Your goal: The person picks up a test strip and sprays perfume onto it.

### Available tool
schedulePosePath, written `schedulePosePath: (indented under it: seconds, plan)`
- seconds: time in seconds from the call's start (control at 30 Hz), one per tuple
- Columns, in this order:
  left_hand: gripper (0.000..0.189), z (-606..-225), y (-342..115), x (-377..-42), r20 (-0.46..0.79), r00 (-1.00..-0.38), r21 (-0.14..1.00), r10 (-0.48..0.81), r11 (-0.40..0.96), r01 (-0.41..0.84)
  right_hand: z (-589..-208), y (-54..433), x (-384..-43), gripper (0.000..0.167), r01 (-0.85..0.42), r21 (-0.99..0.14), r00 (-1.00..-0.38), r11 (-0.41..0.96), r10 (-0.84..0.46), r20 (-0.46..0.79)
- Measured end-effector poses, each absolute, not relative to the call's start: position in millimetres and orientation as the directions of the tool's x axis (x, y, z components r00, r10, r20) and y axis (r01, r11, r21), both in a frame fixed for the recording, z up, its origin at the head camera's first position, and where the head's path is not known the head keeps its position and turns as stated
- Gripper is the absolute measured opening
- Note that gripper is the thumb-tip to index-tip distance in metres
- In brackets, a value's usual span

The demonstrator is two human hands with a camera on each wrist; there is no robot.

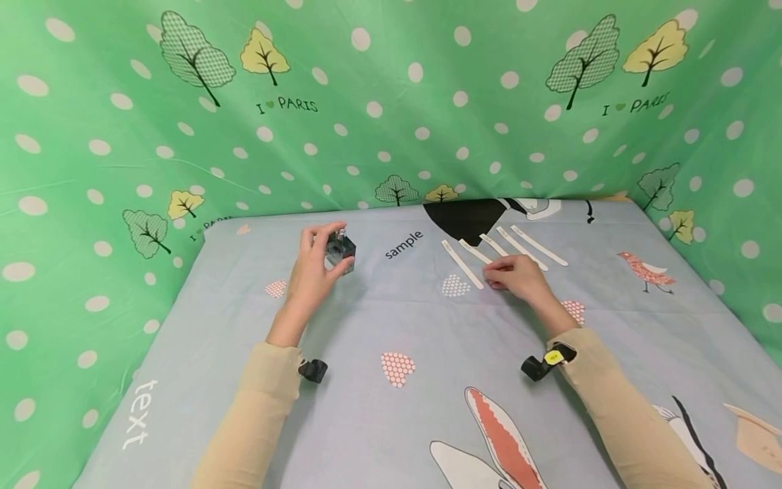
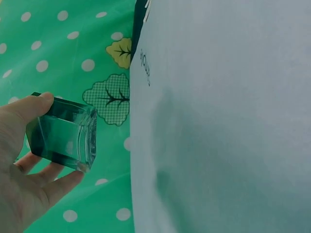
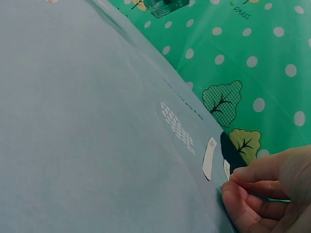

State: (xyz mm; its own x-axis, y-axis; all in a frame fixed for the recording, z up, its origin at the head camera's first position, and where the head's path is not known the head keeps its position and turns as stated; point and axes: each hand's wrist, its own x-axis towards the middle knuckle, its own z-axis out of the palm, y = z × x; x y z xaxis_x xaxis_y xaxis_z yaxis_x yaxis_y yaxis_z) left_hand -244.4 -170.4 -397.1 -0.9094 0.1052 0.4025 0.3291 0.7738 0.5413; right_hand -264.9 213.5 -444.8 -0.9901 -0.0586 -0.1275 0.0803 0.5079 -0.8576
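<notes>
My left hand (image 1: 313, 270) holds a square glass perfume bottle (image 1: 340, 251) with a metal spray neck, raised above the far left of the bed-like surface. In the left wrist view, thumb and fingers grip the clear, dark-tinted bottle (image 2: 65, 131) at its sides. Over on the right, my right hand (image 1: 516, 275) has its thumb and fingertips pinched at the near end of a white paper strip (image 1: 475, 252), the second from the left. That end is hidden by the fingers. To its left lies another paper strip (image 1: 462, 265); several more lie to the right.
A pale blue printed cloth (image 1: 366, 421) covers the flat surface. Green dotted fabric (image 1: 391, 88) hangs behind it and along both sides. Black wrist devices (image 1: 314, 371) sit at both sleeve cuffs.
</notes>
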Motion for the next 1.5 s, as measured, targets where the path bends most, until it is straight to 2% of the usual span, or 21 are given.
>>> schedulePosePath:
  seconds: [0.43, 0.67, 1.5]
  plan:
    - [0.063, -407, -170, -262, 0.350, -0.932, 0.664, 0.099, 0.675, 0.321, -443, 216, -263, 0.029, 0.072, -0.848, -0.991, 0.525, -0.061, -0.122]
    - [0.068, -418, -168, -270, 0.284, -0.954, 0.716, 0.092, 0.642, 0.275, -442, 216, -262, 0.029, 0.074, -0.849, -0.991, 0.522, -0.060, -0.123]
    - [0.076, -439, -176, -279, 0.176, -0.979, 0.756, 0.107, 0.622, 0.204, -439, 220, -260, 0.033, 0.093, -0.852, -0.990, 0.515, -0.044, -0.135]
